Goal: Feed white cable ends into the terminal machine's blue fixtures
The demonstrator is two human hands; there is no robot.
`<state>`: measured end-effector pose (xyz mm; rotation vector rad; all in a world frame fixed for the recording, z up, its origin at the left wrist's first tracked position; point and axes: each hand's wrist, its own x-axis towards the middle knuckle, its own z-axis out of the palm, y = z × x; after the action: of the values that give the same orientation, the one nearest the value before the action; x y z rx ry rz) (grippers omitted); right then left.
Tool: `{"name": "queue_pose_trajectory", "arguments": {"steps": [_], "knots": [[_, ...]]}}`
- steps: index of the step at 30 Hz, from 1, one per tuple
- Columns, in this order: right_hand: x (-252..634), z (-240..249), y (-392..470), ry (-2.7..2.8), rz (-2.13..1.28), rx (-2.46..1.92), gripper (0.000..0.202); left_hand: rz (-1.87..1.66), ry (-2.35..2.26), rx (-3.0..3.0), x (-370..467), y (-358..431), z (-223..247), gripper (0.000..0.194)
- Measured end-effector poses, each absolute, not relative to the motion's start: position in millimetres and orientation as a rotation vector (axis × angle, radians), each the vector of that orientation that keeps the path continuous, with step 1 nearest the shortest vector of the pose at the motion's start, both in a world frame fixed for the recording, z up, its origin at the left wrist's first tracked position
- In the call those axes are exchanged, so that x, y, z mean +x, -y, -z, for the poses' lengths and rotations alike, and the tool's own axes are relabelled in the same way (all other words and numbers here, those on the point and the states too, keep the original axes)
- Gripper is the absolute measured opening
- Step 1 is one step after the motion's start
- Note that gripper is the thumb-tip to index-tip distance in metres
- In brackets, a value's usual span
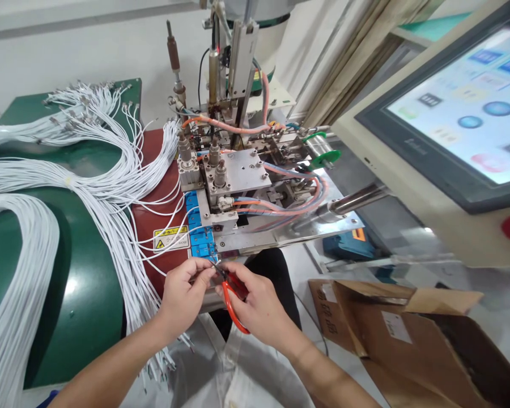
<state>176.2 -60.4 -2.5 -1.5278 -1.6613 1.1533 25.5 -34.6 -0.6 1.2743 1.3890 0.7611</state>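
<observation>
My right hand (259, 303) is clamped on red-handled scissors (229, 306) before the blue cable fixture (202, 233), my left hand (182, 297) pinched shut beside their tips, on what I can't tell; several white cables (104, 224) reach the fixture, most seemingly left.

Wall: pale, behind (89, 51) | Green tabletop (91, 334): left, glossy | Floor (306, 334): light grey

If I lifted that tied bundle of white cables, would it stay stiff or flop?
The white cables would probably flop, since their lower ends dangle past the green table. They may spring slightly, as they lie in smooth curves. The loose ends could tangle, being splayed apart.
</observation>
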Motion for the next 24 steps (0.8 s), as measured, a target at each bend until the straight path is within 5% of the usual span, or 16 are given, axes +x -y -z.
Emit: {"name": "queue_pose_trajectory", "arguments": {"steps": [12,24], "knots": [[183.9,-0.3,60.1,1.689,-1.132,-1.515,0.022,-0.855,-1.392,1.119,27.3,32.7,-0.9,0.014],[157.7,-3.1,48.3,0.893,-1.233,-1.297,0.019,-0.836,-1.389,1.405,26.5,36.9,8.0,0.01]]}}
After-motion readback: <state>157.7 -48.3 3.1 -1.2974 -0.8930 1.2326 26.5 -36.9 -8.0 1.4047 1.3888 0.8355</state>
